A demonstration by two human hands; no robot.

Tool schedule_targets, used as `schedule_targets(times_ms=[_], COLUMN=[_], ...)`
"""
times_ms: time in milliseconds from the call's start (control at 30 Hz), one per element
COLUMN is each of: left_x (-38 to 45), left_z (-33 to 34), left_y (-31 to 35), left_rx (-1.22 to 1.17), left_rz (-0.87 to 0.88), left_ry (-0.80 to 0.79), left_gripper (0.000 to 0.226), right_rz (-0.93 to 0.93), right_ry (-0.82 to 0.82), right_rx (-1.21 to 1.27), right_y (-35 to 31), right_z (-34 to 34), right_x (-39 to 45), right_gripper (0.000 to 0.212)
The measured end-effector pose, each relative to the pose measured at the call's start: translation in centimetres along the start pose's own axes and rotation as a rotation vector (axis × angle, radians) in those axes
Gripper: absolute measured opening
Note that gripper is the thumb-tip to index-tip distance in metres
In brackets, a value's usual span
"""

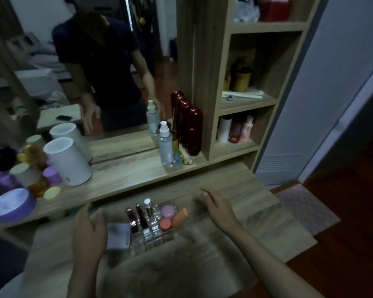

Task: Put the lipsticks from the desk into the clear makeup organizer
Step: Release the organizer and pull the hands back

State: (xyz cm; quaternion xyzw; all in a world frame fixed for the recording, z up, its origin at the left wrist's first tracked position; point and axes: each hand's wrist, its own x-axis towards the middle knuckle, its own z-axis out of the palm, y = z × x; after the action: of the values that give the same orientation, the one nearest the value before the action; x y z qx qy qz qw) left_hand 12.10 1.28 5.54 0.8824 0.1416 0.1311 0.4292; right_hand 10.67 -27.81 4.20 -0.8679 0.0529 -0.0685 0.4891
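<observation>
On the bench point(202, 244) stood the clear makeup organizer point(153, 229), with lipsticks point(141, 216) upright in its left slots and pink jars point(168, 211) to their right. Left hand point(88, 229) hovered just left of it, grip open and empty. Right hand point(218, 206) hovered to its right, fingers spread, holding nothing.

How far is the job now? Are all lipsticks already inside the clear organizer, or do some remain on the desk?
Looks nearly or fully done. Several lipsticks stand upright in the clear makeup organizer. Both the left hand and the right hand are open and hold nothing, one on each side of the organizer. No loose lipstick shows on the lower desk, though the picture is dim and blurred, so a small one could be missed.
</observation>
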Motion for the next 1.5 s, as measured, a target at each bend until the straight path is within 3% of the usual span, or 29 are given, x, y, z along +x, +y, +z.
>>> schedule_targets(times_ms=[100, 267, 333, 433, 600, 700, 767, 1033, 1233, 1500], left_x=[-0.8, -2.2, -2.5, -2.4, -2.4, -2.3, -2.2, -3.2, -3.6, -5.0], left_z=[0.8, 2.2, 2.5, 3.3, 3.7, 3.8, 4.3, 7.5, 11.2, 16.6], left_y=[-4.5, -8.2, -8.2, -8.4, -7.3, -6.6, -6.6, -4.4, -2.7, 0.1], left_rx=[-0.015, -0.230, -0.370, -0.558, -0.610, -0.678, -0.726, -0.838, -0.842, -0.803], left_rz=[-0.255, -0.506, -0.582, -0.705, -0.806, -0.818, -0.817, -0.806, -0.815, -0.704], left_ry=[-0.050, -0.090, -0.109, -0.148, -0.054, -0.024, -0.046, -0.141, -0.210, -0.358], left_gripper=[0.040, 0.041, 0.040, 0.037, 0.028, 0.027, 0.037, 0.046, 0.047, 0.043], right_rz=[0.228, 0.633, 0.689, 0.688, 0.664, 0.697, 0.712, 0.672, 0.647, 0.684], right_ry=[-0.086, -0.189, -0.209, -0.209, -0.256, -0.301, -0.294, -0.260, -0.216, -0.109], right_rx=[0.107, 0.555, 0.701, 0.820, 0.869, 0.858, 0.843, 0.819, 0.809, 0.861], right_y=[2.8, 4.2, 4.4, 5.0, 5.4, 6.1, 6.0, 7.1, 8.9, 12.9], right_z=[3.3, 6.0, 6.6, 7.3, 7.4, 7.6, 7.1, 3.1, -0.8, -5.7], right_x=[0.0, 0.2, 0.1, 0.1, 0.2, 0.4, 0.5, 1.2, 1.5, 2.4], right_gripper=[0.032, 0.049, 0.037, 0.037, 0.039, 0.050, 0.058, 0.049, 0.056, 0.061])
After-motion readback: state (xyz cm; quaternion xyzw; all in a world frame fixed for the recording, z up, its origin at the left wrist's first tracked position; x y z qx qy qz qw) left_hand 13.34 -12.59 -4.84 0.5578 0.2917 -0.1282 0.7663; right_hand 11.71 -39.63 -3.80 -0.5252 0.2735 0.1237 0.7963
